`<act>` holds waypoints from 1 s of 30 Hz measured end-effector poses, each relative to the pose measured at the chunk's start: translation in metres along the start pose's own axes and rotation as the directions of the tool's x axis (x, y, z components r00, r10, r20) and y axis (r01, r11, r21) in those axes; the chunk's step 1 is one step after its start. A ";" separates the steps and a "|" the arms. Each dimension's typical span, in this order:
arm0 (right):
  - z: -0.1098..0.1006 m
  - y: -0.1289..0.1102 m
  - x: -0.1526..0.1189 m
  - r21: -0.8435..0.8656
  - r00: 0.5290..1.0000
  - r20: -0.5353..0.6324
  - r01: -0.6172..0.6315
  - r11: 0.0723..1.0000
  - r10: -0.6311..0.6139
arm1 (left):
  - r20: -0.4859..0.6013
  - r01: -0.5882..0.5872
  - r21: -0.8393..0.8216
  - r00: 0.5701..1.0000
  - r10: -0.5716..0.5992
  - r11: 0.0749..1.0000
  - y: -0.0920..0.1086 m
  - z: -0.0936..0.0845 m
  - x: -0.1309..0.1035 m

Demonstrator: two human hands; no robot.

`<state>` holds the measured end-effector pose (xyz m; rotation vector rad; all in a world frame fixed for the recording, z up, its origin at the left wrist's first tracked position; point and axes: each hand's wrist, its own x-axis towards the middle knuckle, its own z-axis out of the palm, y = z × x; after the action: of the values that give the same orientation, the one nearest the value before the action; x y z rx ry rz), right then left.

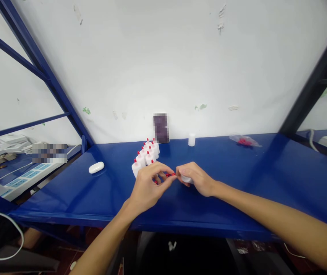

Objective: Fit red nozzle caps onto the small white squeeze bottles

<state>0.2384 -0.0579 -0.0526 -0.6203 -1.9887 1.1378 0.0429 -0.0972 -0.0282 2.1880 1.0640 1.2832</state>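
My left hand (148,185) pinches a small red cap (170,175) between thumb and fingers over the middle of the blue table. Close beside it, my right hand (196,177) is closed around a small white bottle (186,178), which is mostly hidden by the fingers. The cap is at the bottle's near-left end; whether they touch is hard to make out. Behind my left hand stand several white bottles with red tips (141,156) in two rough rows. Part of that group is hidden by the hand.
A white cylindrical container (191,140) stands by the wall, right of a propped dark phone (160,129). A clear bag of red pieces (245,141) lies at the back right. At the left are a white earbud case (96,167) and a power strip (27,178).
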 end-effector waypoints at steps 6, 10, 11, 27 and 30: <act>0.002 0.001 -0.002 -0.031 0.999 0.003 0.040 0.999 -0.040 | 0.042 0.032 -0.008 0.999 -0.032 0.999 0.007 0.012 0.010; 0.000 0.000 -0.001 -0.105 0.999 0.020 0.037 0.994 -0.035 | 0.073 0.079 -0.065 0.995 -0.074 0.995 0.006 0.014 0.007; -0.001 -0.001 -0.001 -0.123 0.999 0.025 0.044 0.991 -0.041 | 0.083 0.086 -0.077 0.993 -0.079 0.993 0.006 0.015 0.006; 0.000 0.001 0.001 -0.033 0.999 -0.025 0.042 0.999 -0.043 | 0.031 0.071 0.057 0.997 -0.073 0.996 0.005 -0.011 0.015; -0.002 0.000 0.002 -0.082 0.998 -0.059 -0.003 0.997 -0.002 | -0.020 0.136 0.210 0.991 -0.135 0.968 0.006 -0.043 0.030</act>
<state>0.2390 -0.0551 -0.0516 -0.6886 -1.9928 1.0308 0.0175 -0.0795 0.0144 2.2167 1.3834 1.1636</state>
